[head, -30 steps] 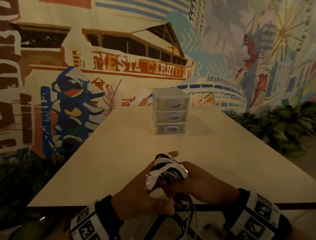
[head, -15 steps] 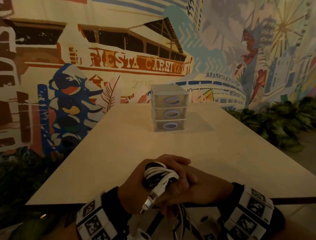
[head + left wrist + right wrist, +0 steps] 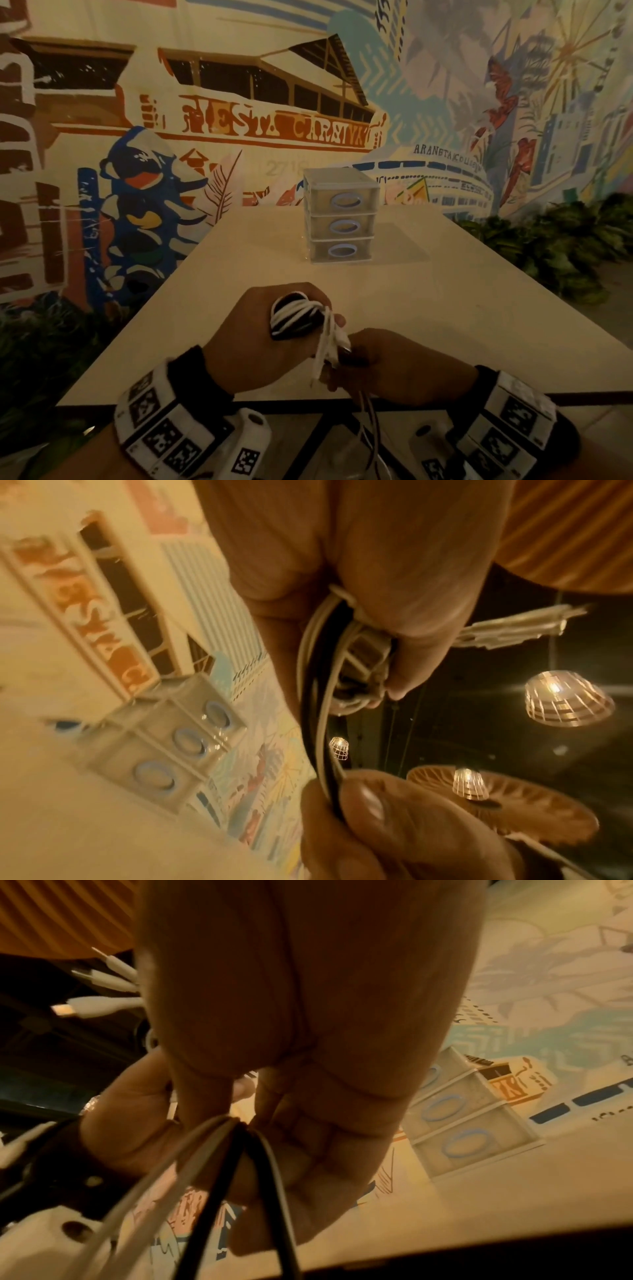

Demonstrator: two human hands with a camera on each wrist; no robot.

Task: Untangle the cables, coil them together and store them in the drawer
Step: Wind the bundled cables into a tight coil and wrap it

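Note:
A coil of white and black cables is wound round the fingers of my left hand, which grips it above the table's near edge. White plug ends stick out of the coil toward me. My right hand pinches the loose cable strands just below the coil; they hang down past the table edge. In the left wrist view the strands run from the coil down to my right fingers. A small clear three-drawer unit stands at the table's middle, all drawers closed.
The pale table stretches away to a painted mural wall. Green plants stand right of the table, and darker foliage lies to its left. Lit woven lamps hang overhead.
My right hand has come off the coil and dropped toward me, drawing the strands down. The coil on my left hand has turned, and the plug ends now hang beside my right hand.

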